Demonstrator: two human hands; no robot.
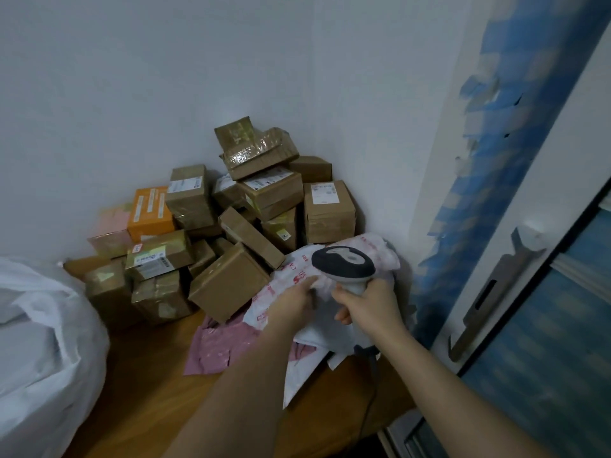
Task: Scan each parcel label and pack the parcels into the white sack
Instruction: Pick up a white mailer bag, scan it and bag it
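Observation:
My right hand (370, 304) grips the handle of a grey and black barcode scanner (344, 264), its head held over a white soft parcel with red print (291, 285). My left hand (292, 300) pinches that parcel's crumpled plastic just left of the scanner. The parcel lies against a heap of brown cardboard parcels (231, 226) in the room's corner. The white sack (43, 342) bulges at the left edge of the view, apart from both hands.
A pink mailer bag (215, 348) lies on the wooden floor (148, 391) under my left forearm. An orange box (150, 211) sits in the heap. White walls close the corner; a blue door frame and glass door (529, 292) stand at right. The scanner's cable trails down.

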